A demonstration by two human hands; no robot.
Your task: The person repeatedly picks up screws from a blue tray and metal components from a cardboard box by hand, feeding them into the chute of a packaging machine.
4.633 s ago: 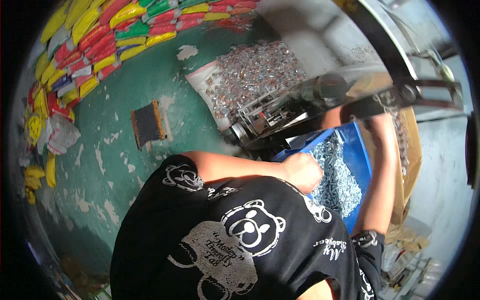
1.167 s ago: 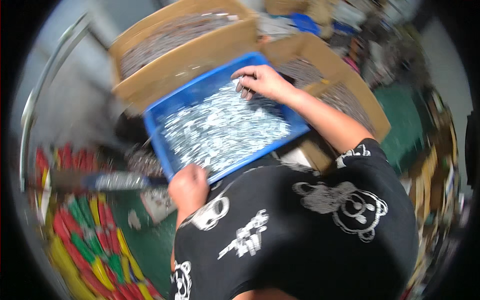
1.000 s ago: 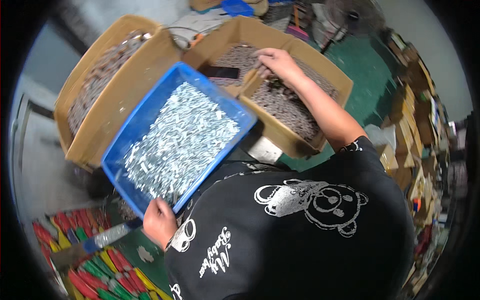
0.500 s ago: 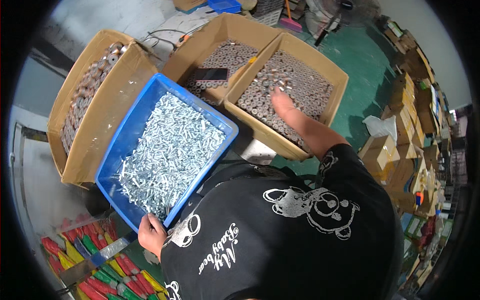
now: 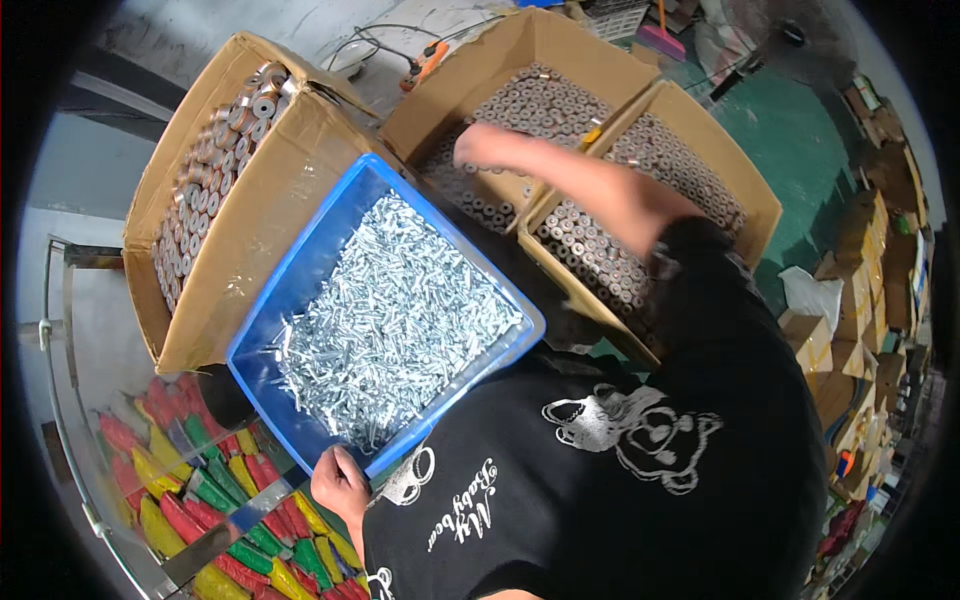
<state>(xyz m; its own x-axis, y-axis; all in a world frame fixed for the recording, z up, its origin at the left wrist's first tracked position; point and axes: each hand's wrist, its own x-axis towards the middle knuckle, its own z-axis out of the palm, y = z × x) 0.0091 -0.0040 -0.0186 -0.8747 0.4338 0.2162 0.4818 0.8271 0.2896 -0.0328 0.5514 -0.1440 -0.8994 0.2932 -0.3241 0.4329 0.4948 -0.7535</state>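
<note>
My left hand (image 5: 340, 484) is closed at the near corner of a blue plastic bin (image 5: 258, 388), gripping its rim. The bin holds a heap of small silvery metal pins (image 5: 400, 320). Over the middle cardboard box (image 5: 440, 85), my right hand (image 5: 484, 147) reaches left across the divider, its fingers smeared by motion. Small round metal cylinders with centre holes (image 5: 545, 100) lie in that box under the hand. The dark phone seen there earlier is hidden now, and whether the hand holds it cannot be told. My right forearm passes over a second box of cylinders (image 5: 590, 240).
To the left stands a tilted cardboard box (image 5: 262, 220) of larger rollers (image 5: 215, 165). Red, yellow and green wrapped bundles (image 5: 215, 490) lie at lower left behind a metal rail. Cartons (image 5: 850, 290) line the right side, and a fan (image 5: 790, 50) stands at the back.
My right hand has moved left from the right-hand box to the middle box, where it covers the phone's place. My left hand stays at the bin's corner. The whole view has shifted.
</note>
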